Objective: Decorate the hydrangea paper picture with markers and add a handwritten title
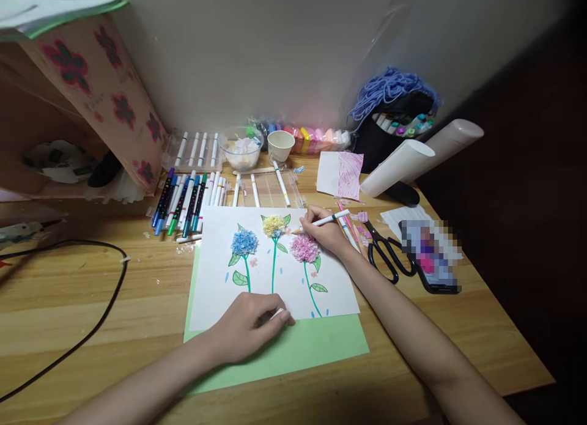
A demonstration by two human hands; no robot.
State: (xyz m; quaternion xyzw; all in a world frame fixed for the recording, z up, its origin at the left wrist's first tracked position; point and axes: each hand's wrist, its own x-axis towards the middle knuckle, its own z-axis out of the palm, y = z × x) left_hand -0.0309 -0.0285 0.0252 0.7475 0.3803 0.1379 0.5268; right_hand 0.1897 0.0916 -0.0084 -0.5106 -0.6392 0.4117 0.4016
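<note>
My right hand (323, 226) is closed around a white marker (329, 219) with a dark green band. Its tip is at the white paper (211, 272), between the yellow and pink flowers. On the sheet are a blue crumpled-paper flower (244, 242), a yellow one (274, 225) and a pink one (304, 248), with drawn green stems and leaves. Small pink blossoms and blue drops are drawn around them. My left hand (252, 324) rests on the paper's lower edge, its fingers curled on a small white piece, mostly hidden. A green sheet (293, 351) lies underneath.
Several markers (186, 199) lie behind the paper at the left. A bowl of paper scraps (241, 148) and a paper cup (280, 145) stand at the back. To the right are black scissors (389, 247), a phone (428, 257) and white rolls (398, 167). A black cable (117, 278) curves at left.
</note>
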